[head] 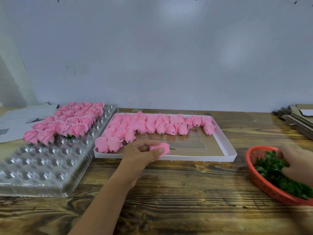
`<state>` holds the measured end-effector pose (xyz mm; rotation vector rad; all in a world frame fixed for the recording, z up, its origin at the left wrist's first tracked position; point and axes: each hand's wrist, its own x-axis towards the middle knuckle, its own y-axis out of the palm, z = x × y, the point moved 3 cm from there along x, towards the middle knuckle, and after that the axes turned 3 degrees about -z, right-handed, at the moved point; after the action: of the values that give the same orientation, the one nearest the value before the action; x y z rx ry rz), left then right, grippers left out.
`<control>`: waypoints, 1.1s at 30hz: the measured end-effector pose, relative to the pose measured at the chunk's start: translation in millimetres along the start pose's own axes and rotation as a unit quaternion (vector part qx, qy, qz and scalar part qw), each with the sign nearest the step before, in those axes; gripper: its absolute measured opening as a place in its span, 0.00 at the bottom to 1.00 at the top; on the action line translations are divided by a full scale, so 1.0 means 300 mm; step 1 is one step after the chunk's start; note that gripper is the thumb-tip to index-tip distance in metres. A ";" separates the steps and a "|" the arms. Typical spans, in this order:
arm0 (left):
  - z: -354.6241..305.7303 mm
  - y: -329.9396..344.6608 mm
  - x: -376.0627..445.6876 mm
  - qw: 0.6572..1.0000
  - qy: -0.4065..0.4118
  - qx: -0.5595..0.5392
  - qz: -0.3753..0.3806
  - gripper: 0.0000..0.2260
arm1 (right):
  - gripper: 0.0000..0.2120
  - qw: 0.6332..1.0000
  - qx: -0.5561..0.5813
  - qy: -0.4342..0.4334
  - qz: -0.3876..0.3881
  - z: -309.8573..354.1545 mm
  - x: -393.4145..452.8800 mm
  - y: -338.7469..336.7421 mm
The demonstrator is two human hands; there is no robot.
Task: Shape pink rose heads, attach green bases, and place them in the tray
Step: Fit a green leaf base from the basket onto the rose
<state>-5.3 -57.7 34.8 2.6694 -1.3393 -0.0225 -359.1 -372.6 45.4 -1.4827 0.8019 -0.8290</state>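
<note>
My left hand [144, 155] grips a pink rose head [163, 148] over the front edge of the white cardboard box [227, 146], its short stem pointing right. Several unshaped pink rose heads [152, 124] lie in rows in that box. My right hand [298, 161] is blurred and reaches into the red basket [264, 185] among the green bases [271, 168]; I cannot see whether it holds one. At the left, the clear plastic tray [42, 163] holds several finished pink roses [67, 121] in its far cups.
Papers [18, 119] lie behind the tray at the far left. A stack of flat cardboard [298, 119] sits at the far right. The wooden table [177, 200] ends at a pale wall behind everything.
</note>
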 end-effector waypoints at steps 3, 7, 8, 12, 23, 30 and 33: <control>-0.002 0.001 0.000 1.000 0.001 -0.002 0.004 0.15 | 0.19 0.999 0.000 -0.008 -0.039 -0.030 0.017 0.004; -0.003 0.003 -0.001 1.000 0.001 -0.004 0.007 0.16 | 0.21 0.984 0.077 -0.003 -0.160 -0.103 0.050 0.000; -0.003 0.002 -0.001 1.000 0.001 -0.003 0.006 0.17 | 0.16 0.981 0.090 -0.016 -0.171 -0.114 0.049 -0.003; -0.002 0.001 -0.001 1.000 -0.001 0.003 0.005 0.16 | 0.17 0.982 0.080 -0.042 -0.168 -0.131 0.044 0.004; -0.005 0.005 -0.004 1.000 -0.002 -0.001 0.006 0.15 | 0.07 0.982 0.134 0.006 -0.135 -0.129 0.024 0.066; -0.003 0.004 -0.001 1.000 -0.004 -0.007 0.003 0.16 | 0.19 0.980 0.154 0.019 -0.128 -0.162 0.019 0.028; -0.003 0.004 -0.002 1.000 -0.003 -0.012 0.004 0.16 | 0.12 0.974 0.182 -0.006 -0.138 -0.142 -0.013 0.003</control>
<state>-6.7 -57.9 35.9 2.6460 -1.3416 -0.0457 -397.9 -390.8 46.2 -1.2811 0.4089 -1.1090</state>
